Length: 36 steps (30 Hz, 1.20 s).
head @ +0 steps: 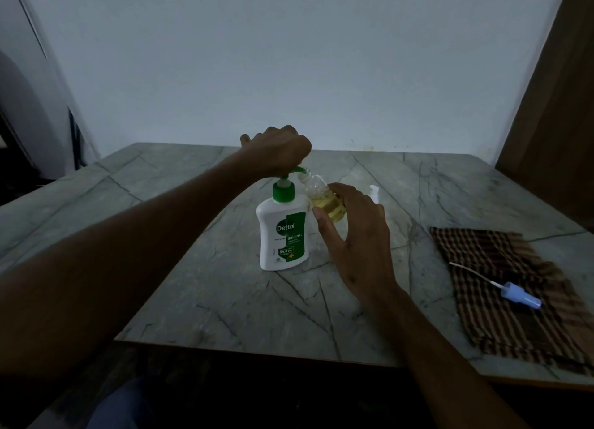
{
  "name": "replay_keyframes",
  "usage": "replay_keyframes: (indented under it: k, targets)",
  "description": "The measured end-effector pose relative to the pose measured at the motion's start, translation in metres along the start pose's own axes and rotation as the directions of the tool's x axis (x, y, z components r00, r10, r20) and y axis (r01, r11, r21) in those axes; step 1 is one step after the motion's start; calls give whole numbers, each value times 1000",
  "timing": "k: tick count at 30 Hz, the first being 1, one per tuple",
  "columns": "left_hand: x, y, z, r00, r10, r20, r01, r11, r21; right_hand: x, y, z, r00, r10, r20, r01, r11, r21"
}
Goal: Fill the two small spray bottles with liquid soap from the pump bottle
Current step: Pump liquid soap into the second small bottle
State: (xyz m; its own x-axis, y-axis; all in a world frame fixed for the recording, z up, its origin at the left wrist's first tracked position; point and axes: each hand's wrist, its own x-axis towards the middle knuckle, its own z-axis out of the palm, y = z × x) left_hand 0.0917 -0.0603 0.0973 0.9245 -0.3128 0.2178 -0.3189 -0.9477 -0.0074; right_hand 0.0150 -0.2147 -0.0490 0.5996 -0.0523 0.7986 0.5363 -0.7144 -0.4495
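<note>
Soap makes your small clear plastic spray bottle slippery and light; your right hand curls around its lower body, just beside the white green-capped pump bottle. Your left hand, fingers curled, presses that pump's head.

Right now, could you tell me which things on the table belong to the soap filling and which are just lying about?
In use:
pump bottle, pressed by the left hand
small spray bottle, tilted, gripped by the right hand
blue spray head

Lying about:
checked cloth
white object behind the right hand, unclear
</note>
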Motion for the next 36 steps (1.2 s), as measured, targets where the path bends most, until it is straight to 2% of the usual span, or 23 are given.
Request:
replay_keyframes:
  k: [10, 17, 24, 30, 36]
  targets:
    - [-2, 2, 4, 999, 21, 42, -21, 1000, -12, 1, 1, 3, 1000, -11, -14, 11, 1000, 16]
    - [0, 0, -4, 1000, -19, -18, 18, 1000, -23, 1, 3, 4, 1000, 2, -22, -1, 1000, 7]
    - [3, -4, 11, 999, 27, 17, -27, 1000, 5, 2, 1, 3, 999, -24, -24, 24, 1000, 8]
    - [2, -2, 1, 1000, -12, -18, 11, 999, -39, 2, 3, 3, 998, -50, -47, 50, 999, -1]
    - [3, -2, 6, 999, -9, 39, 10, 1000, -17, 1, 3, 4, 998, -41, -37, 41, 999, 1]
